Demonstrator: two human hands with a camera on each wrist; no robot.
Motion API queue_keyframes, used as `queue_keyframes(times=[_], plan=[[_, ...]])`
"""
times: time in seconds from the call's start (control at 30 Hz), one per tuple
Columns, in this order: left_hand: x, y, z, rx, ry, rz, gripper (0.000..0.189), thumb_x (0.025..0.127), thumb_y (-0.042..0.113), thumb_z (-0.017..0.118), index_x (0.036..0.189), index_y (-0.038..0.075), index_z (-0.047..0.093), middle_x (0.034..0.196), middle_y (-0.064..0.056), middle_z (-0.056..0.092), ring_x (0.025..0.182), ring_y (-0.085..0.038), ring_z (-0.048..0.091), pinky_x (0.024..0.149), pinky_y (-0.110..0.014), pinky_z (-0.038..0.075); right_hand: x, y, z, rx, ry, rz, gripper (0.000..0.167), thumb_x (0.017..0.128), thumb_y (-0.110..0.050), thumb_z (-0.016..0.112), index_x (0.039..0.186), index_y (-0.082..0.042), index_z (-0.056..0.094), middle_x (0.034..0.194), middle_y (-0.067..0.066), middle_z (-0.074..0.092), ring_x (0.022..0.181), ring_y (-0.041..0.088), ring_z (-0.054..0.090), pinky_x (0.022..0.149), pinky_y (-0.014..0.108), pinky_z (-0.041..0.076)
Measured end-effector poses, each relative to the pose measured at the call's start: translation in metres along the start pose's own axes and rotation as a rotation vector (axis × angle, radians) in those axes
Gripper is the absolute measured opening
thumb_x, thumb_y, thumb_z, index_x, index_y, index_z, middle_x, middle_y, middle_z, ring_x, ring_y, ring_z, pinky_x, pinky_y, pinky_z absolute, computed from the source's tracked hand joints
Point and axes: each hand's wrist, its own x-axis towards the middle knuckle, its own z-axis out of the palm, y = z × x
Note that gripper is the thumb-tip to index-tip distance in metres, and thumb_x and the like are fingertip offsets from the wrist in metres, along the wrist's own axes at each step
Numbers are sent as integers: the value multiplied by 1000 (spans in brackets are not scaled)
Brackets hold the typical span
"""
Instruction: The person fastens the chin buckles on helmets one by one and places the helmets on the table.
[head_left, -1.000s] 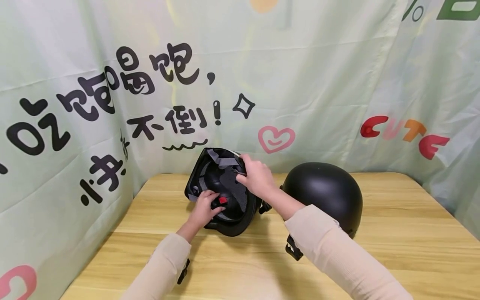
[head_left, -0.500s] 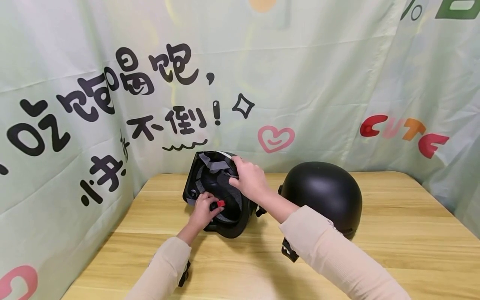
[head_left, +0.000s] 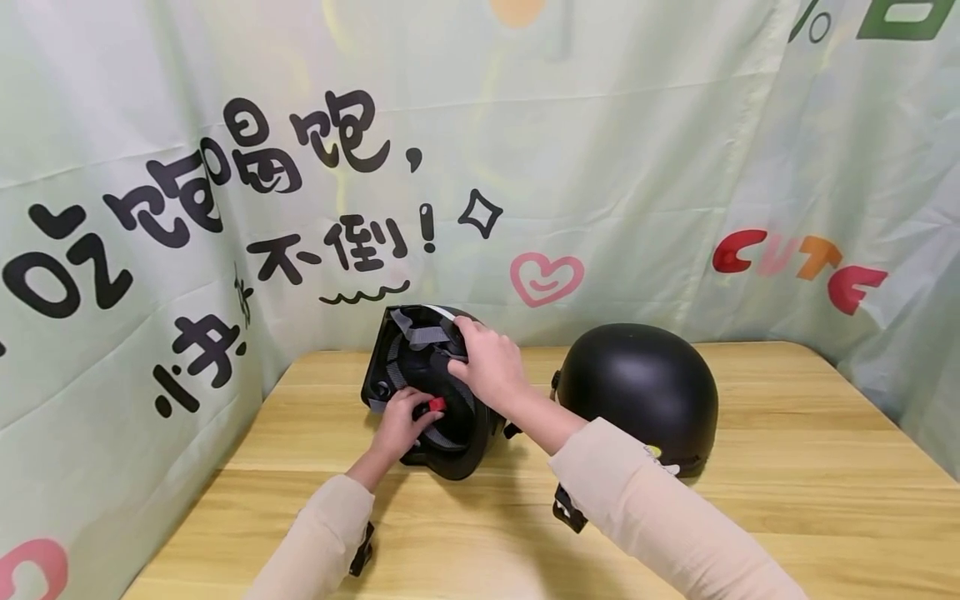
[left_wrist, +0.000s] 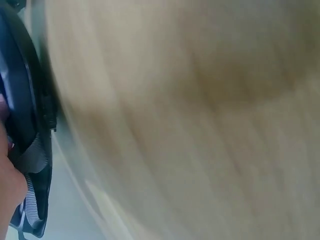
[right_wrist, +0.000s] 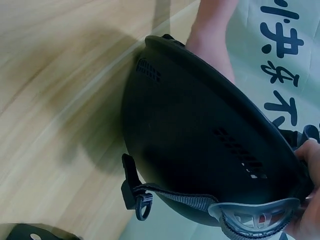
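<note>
A black helmet [head_left: 457, 450] is tipped up with its hollow side toward me, its grey straps [head_left: 423, 335] and padding showing. Inside it, my left hand [head_left: 397, 425] pinches a small black buckle with a red part [head_left: 437, 404]. My right hand [head_left: 491, 362] grips the helmet's upper right rim, thumb on the inner side. In the right wrist view the helmet's outer shell [right_wrist: 185, 125] fills the middle, and a strap with a black clip [right_wrist: 132, 192] hangs from it. Only an edge of the left hand [left_wrist: 10, 185] shows in the left wrist view.
A second black helmet [head_left: 637, 392] stands dome up on the wooden table [head_left: 810, 467], right of the first. Black clips show beside the right sleeve [head_left: 568, 508] and the left sleeve [head_left: 362, 550]. A printed cloth [head_left: 637, 167] hangs behind the table.
The left fingers have come together around the red and black buckle. Together with the right hand, the held helmet has shifted slightly left and down.
</note>
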Motion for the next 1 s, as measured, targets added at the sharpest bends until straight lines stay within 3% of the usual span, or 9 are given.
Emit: queue_keyframes(times=[0.23, 0.47, 0.77, 1.0], plan=[[7, 4, -10, -40, 37, -23, 23, 73, 12, 76, 89, -4, 70, 85, -15, 67, 81, -29, 64, 74, -42, 51, -2, 1, 2, 23, 67, 36, 50, 81, -22, 69, 126, -8, 53, 117, 12, 64, 80, 33, 66, 64, 42, 53], [16, 9, -24, -46, 96, -41, 23, 72, 11, 77, 90, -3, 70, 83, -15, 68, 78, -27, 64, 71, -41, 51, -3, 6, 4, 124, 124, 110, 48, 79, -19, 68, 124, -7, 55, 99, 16, 69, 71, 31, 64, 59, 39, 50], [27, 15, -43, -53, 139, -43, 27, 71, 11, 77, 92, -4, 70, 83, -17, 67, 76, -26, 62, 69, -40, 50, -5, 20, 5, 282, 102, 336, 50, 80, -20, 67, 128, -12, 54, 92, 16, 68, 66, 25, 58, 55, 30, 42], [33, 19, -51, -67, 127, -25, 26, 72, 10, 76, 93, -4, 69, 82, -15, 66, 74, -25, 61, 69, -40, 50, -8, 33, 12, 356, 98, 467, 50, 82, -21, 65, 129, -10, 53, 108, 16, 66, 76, 25, 61, 62, 31, 46]])
